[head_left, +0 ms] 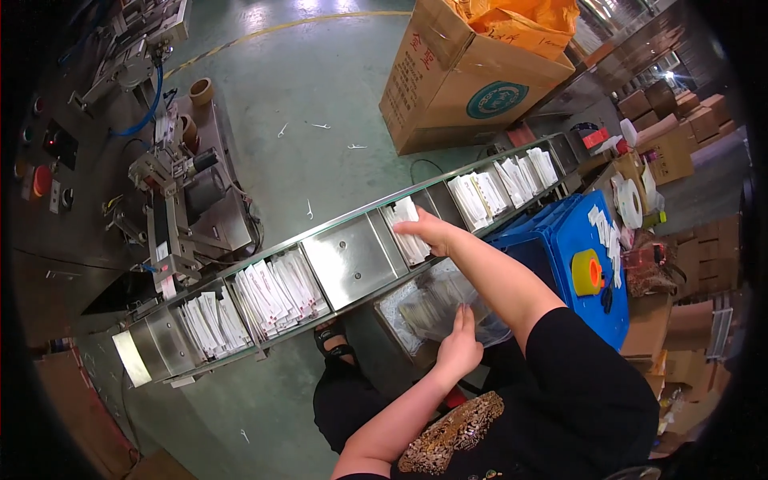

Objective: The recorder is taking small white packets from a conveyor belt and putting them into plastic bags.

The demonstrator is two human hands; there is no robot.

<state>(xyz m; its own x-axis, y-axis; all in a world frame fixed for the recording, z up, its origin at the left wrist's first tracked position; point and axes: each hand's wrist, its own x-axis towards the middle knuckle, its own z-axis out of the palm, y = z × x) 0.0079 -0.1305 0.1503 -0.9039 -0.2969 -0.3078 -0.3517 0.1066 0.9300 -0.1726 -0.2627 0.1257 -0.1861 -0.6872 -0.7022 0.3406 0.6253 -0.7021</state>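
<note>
White packets (408, 232) sat stacked in a steel tray slot (352, 260), long axis across the tray, right hand (428, 230) directly on them with grip narrow around the stack, left hand (460, 346) open flat on the plastic bag (436, 308) below, farther off.

A big brown cardboard box (464, 76) stands on the floor at the top, tilted, with a round blue-green label (497, 99) on its side and an orange plastic bag (520, 22) inside.

Small white packets fill the pockets of the long metal tray (352, 260). 2 bunches (252, 304) lie near its left end, 1 bunch (408, 232) near the middle, and more (504, 186) near its right end.

A clear plastic bag (440, 308) of packets sits just below the tray's middle.

More white packets (606, 236) lie along the right edge of the blue crate lid (576, 256).

Many brown cartons (680, 128) are stacked at the far right.
</note>
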